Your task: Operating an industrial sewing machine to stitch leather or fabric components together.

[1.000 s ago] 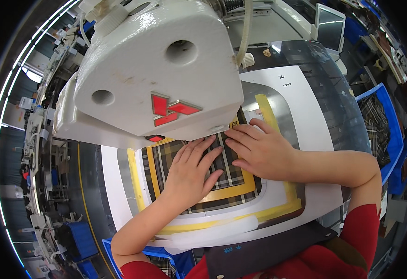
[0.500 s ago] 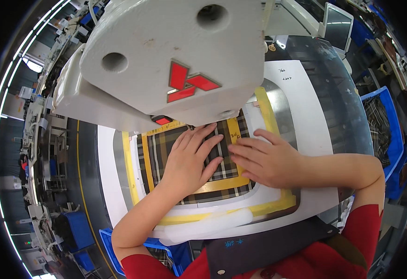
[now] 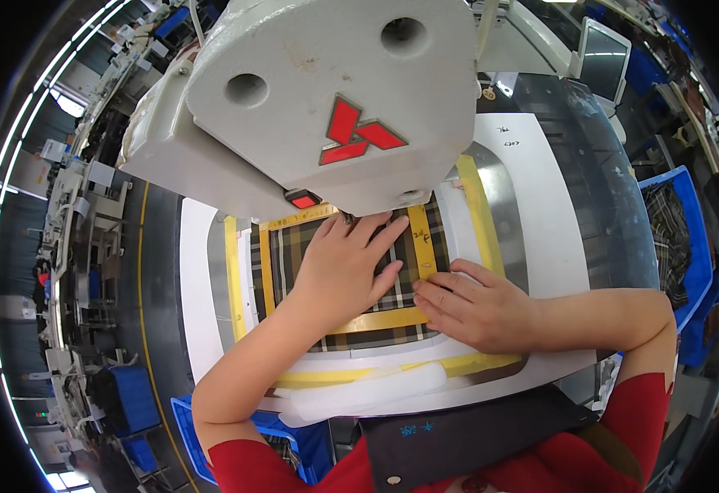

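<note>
Dark plaid fabric (image 3: 290, 246) lies flat under a yellow rectangular frame (image 3: 376, 320) on the machine bed. My left hand (image 3: 339, 267) rests palm down on the fabric inside the frame. Its fingers are spread, with the fingertips near the frame's far bar, just below the sewing machine head (image 3: 294, 99). Across the frame's right bar, close to its near right corner, lie the fingertips of my right hand (image 3: 487, 312), stretched out and held close together. The machine head hides the far part of the frame and fabric.
A white sheet (image 3: 532, 181) with yellow tape strips (image 3: 481, 215) surrounds the frame. A padded white roll (image 3: 368, 394) lies along the near edge. Blue bins with plaid fabric stand at the right (image 3: 699, 275) and lower left (image 3: 320, 452). A monitor (image 3: 604, 56) stands far right.
My right hand has slid nearer to me along the frame's right bar. My left hand has shifted slightly, still lying on the fabric. The whole view has also moved a little.
</note>
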`<state>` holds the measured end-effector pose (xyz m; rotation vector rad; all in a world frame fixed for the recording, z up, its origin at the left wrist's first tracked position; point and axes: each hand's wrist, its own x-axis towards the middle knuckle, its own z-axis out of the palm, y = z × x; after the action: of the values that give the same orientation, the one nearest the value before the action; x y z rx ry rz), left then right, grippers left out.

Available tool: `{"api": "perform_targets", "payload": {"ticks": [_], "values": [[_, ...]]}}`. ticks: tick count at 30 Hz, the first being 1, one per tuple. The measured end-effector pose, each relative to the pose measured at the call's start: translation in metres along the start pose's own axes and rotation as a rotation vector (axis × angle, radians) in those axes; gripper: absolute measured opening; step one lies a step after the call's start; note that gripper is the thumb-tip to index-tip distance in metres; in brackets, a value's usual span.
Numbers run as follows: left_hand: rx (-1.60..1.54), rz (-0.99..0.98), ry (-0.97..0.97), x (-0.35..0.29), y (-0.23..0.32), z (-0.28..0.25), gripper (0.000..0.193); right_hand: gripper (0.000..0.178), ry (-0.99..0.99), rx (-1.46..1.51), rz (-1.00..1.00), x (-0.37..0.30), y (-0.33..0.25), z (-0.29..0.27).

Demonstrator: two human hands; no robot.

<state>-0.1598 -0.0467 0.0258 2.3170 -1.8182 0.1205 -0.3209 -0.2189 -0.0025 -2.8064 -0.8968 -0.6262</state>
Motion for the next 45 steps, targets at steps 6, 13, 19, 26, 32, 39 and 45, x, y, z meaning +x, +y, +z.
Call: {"api": "perform_targets", "payload": {"ticks": [6, 13, 19, 26, 32, 39, 45], "values": [[0.126, 0.029, -0.011, 0.005, 0.008, 0.003, 0.045, 0.026, 0.027, 0.008, 0.006, 0.003, -0.001, 0.003], [-0.149, 0.174, -0.065, -0.023, 0.018, -0.008, 0.033, 0.027, -0.01, 0.015, -0.007, 0.001, 0.0, 0.004], [-0.285, 0.167, -0.018, -0.03, 0.015, -0.009, 0.029, 0.028, -0.012, 0.072, 0.008, 0.001, 0.002, 0.005], [-0.27, 0.162, -0.027, -0.033, 0.013, -0.006, 0.031, 0.034, 0.007, 0.068, 0.002, 0.003, 0.006, 0.006], [-0.275, 0.141, -0.049, -0.034, 0.007, -0.006, 0.034, 0.034, -0.015, 0.104, -0.003, 0.007, 0.013, 0.006], [-0.265, 0.111, -0.079, -0.027, -0.006, -0.008, 0.038, 0.028, -0.004, 0.13, 0.018, 0.02, 0.034, 0.008], [-0.239, 0.1, -0.044, -0.024, -0.021, -0.007, 0.04, 0.029, 0.037, 0.104, 0.052, 0.03, 0.046, 0.012]]}}
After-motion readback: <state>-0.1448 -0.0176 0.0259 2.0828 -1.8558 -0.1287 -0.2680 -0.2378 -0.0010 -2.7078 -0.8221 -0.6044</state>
